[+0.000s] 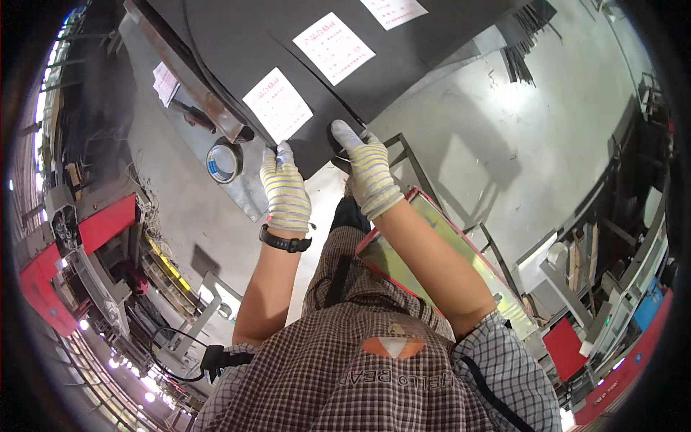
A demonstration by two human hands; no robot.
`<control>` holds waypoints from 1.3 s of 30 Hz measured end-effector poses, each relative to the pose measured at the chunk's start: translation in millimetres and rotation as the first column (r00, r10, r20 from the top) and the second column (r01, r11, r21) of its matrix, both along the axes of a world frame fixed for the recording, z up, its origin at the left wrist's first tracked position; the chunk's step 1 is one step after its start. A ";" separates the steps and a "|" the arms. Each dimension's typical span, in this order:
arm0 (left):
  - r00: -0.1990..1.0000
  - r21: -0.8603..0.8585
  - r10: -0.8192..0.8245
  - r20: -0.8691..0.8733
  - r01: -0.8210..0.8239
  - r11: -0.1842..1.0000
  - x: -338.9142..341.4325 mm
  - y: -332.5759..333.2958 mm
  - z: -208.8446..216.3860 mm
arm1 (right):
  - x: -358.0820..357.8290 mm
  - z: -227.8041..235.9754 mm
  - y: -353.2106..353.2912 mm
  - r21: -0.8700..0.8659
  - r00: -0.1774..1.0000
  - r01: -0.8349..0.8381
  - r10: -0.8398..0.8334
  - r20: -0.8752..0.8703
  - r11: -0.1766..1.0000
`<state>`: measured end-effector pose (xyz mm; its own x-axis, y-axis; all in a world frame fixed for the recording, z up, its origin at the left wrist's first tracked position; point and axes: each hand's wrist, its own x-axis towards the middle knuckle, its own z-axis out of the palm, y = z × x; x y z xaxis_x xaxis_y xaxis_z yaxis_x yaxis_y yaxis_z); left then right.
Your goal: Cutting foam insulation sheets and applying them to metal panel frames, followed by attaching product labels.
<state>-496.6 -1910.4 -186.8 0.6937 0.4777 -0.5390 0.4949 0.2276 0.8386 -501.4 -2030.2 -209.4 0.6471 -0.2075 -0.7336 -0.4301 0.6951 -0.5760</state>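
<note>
Both my hands wear white gloves with yellow and grey stripes. My left hand (286, 189) is closed at the near edge of a dark flat panel (403, 65), its fingertips beside a white printed label (278, 106). Whatever lies between those fingers is hidden. My right hand (371, 173) is closed at the panel's near right corner, thumb up, around a small black piece (336, 138) whose kind I cannot make out. A long thin black strip (320, 79) runs across the panel to this hand's fingers. A second white label (334, 49) lies farther along the panel.
A roll of tape (224, 161) rests left of my left hand, near a brown metal bar (191, 75). Dark thin strips (517, 61) stick out at the far right. Beside my right forearm stands a red-edged greenish bin (396, 261). Red machine parts (108, 222) stand at left.
</note>
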 end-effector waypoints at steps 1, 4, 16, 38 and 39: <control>0.997 0.045 -0.081 -0.011 0.082 0.996 -1.9 1.9 -2.0 | -1.3 -5.9 0.0 -0.031 0.999 -0.040 0.040 0.004 0.999; 0.964 0.180 -0.264 -0.017 0.263 0.948 -29.0 -4.7 -3.5 | -25.7 -9.5 -13.9 0.039 0.995 -0.055 0.058 -0.077 0.998; 0.948 0.172 -0.311 0.062 0.297 0.939 -74.3 -19.0 -58.8 | -13.7 6.9 -92.7 -0.541 0.781 -0.530 0.624 -0.011 0.654; 0.970 0.429 -0.235 0.061 0.188 0.884 -145.5 -66.6 -12.8 | -77.5 23.6 -117.6 -0.457 0.452 -0.842 0.837 -0.309 0.286; 0.966 0.377 -0.257 0.038 0.225 0.898 -146.3 -64.8 -15.7 | -75.1 23.7 -120.0 -0.396 0.388 -0.887 0.849 -0.359 0.238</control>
<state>-642.8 -1975.2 -202.5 0.8479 0.4424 -0.2923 0.4191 -0.2214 0.8805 -576.5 -2150.2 -185.7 0.6190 0.1530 -0.7703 -0.6394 -0.4715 -0.6074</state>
